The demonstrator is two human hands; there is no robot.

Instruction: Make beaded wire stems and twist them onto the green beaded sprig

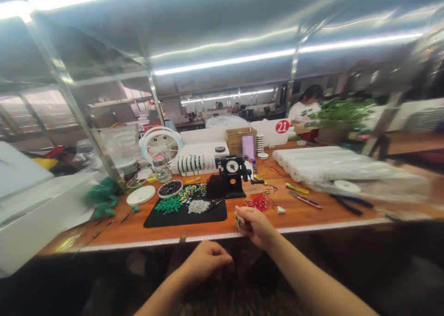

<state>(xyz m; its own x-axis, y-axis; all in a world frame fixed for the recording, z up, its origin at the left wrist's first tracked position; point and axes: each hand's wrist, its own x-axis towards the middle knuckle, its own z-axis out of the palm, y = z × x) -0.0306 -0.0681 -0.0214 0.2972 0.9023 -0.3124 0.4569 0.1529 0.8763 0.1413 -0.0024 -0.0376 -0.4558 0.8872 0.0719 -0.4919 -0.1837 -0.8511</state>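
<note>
Green piece (238,222) pinched in the right hand (255,224) — left hand (205,260) near, thumb and forefinger pressed together.

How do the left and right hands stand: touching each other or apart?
Apart. The head view shows a dark gap between the left hand and the right hand.

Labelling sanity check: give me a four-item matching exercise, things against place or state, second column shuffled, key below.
1. right hand
2. left hand
3. silver beads
4. red beads

A. on bare wood, right of the black mat
B. below the table edge in the picture
C. holding a small green piece
D. on the black mat

Pairs: 1-C, 2-B, 3-D, 4-A
</note>
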